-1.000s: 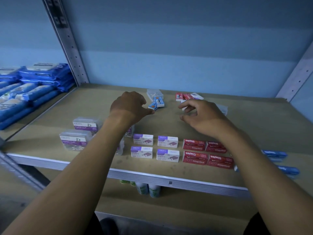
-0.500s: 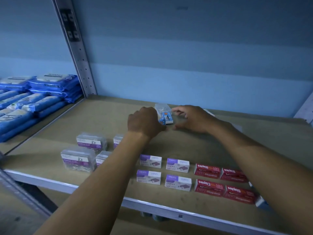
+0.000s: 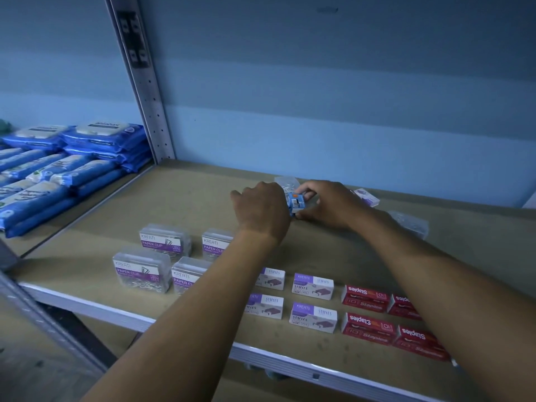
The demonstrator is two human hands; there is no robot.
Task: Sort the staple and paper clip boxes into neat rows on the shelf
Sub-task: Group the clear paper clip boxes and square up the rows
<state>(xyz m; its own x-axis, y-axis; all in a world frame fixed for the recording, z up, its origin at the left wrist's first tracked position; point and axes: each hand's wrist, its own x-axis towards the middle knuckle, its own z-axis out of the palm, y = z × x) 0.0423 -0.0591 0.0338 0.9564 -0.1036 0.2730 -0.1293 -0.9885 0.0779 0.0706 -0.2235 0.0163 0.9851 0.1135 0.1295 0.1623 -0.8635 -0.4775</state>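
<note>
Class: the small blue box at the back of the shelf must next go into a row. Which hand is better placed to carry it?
Probably the right hand: its fingers visibly wrap the blue box; the left hand only flanks it.

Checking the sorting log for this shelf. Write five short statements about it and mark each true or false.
1. Both hands meet at a small blue box near the back of the shelf. True.
2. The clear paper clip boxes stand at the right end. False: they stand at the left.
3. The red staple boxes lie right of the purple-and-white staple boxes. True.
4. The right hand rests on a red box. False: it is at the blue box.
5. The left hand holds a paper clip box. False: it too is at the blue box.
</note>
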